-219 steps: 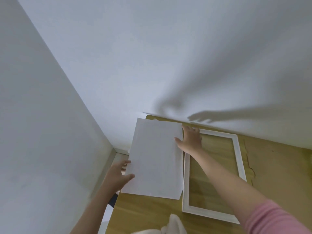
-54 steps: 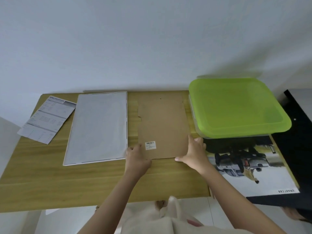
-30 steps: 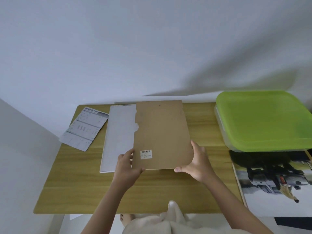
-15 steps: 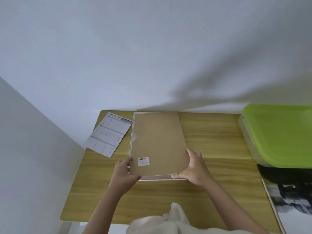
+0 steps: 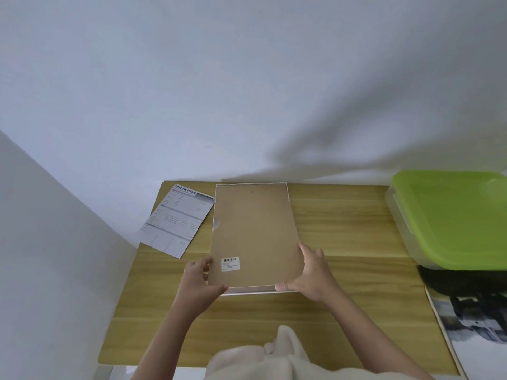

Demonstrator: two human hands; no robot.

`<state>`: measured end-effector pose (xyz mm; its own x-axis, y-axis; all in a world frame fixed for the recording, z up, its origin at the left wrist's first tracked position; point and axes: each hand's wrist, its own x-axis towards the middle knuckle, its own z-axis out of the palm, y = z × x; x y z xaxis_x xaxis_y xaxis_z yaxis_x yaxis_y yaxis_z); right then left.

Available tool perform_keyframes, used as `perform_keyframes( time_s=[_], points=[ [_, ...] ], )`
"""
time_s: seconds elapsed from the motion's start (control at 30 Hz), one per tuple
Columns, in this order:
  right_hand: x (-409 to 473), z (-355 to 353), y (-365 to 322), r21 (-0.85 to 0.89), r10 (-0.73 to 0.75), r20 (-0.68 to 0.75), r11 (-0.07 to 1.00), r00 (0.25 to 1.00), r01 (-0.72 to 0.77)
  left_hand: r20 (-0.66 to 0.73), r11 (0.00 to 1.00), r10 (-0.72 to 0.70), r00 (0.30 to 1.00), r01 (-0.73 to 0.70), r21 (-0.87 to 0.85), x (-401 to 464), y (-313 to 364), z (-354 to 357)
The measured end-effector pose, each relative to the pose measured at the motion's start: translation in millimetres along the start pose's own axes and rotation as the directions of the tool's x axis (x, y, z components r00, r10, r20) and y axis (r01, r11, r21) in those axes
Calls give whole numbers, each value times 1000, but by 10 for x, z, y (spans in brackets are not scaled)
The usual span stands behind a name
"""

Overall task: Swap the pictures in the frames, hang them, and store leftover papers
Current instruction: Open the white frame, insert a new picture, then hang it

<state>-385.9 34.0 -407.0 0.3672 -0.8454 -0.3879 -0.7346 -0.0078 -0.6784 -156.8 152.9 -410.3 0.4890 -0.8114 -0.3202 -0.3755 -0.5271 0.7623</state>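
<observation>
both hands hold a brown backing board (image 5: 255,234) over a white frame (image 5: 252,290) on the wooden table (image 5: 343,229); left hand (image 5: 199,283) and right hand (image 5: 311,272) pinch its near corners.

Soft, even indoor light, no glare, broad diffuse shadow across the white wall (image 5: 247,78) toward upper right, wooden table (image 5: 343,223) evenly lit, wide-angle bending at edges, slight softness throughout, sheet's small print illegible
</observation>
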Motion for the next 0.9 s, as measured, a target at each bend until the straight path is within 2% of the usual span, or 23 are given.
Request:
perform_keyframes(
  time_s=[0.3,0.57,0.9],
  points=[
    [87,140,143,18,-12,10,1000,1000,12,-20,994,10,1000,-8,108,32,-71,105],
    [187,134,315,53,-29,19,998,999,27,-19,995,-19,1000,21,95,59,-147,124],
    [255,99,511,139,-38,33,990,999,34,-54,990,25,998,-17,142,103,-226,123]
  ],
)
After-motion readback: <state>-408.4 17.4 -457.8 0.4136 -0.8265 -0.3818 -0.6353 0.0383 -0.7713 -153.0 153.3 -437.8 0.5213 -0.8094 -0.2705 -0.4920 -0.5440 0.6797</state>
